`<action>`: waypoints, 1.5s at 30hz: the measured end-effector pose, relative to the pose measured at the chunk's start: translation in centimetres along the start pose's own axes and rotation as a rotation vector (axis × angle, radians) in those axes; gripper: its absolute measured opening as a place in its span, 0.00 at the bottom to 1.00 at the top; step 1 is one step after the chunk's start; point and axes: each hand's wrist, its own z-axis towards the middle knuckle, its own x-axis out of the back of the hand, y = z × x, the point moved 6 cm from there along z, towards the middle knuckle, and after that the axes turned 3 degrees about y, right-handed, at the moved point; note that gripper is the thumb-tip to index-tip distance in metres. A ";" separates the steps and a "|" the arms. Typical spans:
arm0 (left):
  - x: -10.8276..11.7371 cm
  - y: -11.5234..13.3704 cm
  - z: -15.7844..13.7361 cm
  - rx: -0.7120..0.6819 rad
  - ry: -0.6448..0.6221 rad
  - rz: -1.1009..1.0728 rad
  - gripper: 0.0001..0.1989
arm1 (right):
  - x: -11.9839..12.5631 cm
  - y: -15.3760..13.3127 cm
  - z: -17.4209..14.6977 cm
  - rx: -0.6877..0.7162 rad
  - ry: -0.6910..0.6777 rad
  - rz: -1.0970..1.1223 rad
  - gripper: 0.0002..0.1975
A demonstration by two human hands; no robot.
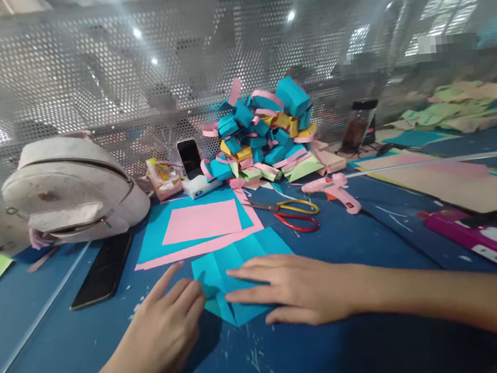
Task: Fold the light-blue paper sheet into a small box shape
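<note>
A creased sheet of blue paper lies on the blue table in front of me, its lower left part bent up in a fold. My left hand is at the sheet's left edge, fingers bent toward the fold and the outer finger sticking out; it appears to pinch the edge, though the thumb is hidden. Palm down, my right hand rests flat on the sheet with its fingers spread. Just beyond are scissors with one yellow and one red handle, and a pink sheet on larger blue paper.
A pink glue gun and a magenta power strip lie to the right. Folded paper pieces are heaped against the perforated metal screen. At left are a black phone and a white backpack. A bottle stands at the back.
</note>
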 end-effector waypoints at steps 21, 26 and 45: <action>-2.1 9.4 8.8 -0.110 -0.040 0.082 0.07 | 0.2 1.7 -7.1 -0.009 0.194 -0.385 0.09; -1.8 9.1 9.3 -0.098 0.002 0.069 0.04 | 0.3 1.5 -6.8 0.006 0.236 -0.396 0.10; -1.2 6.7 4.6 -0.227 -0.038 -0.340 0.16 | 0.2 2.6 -4.3 0.132 0.103 0.023 0.07</action>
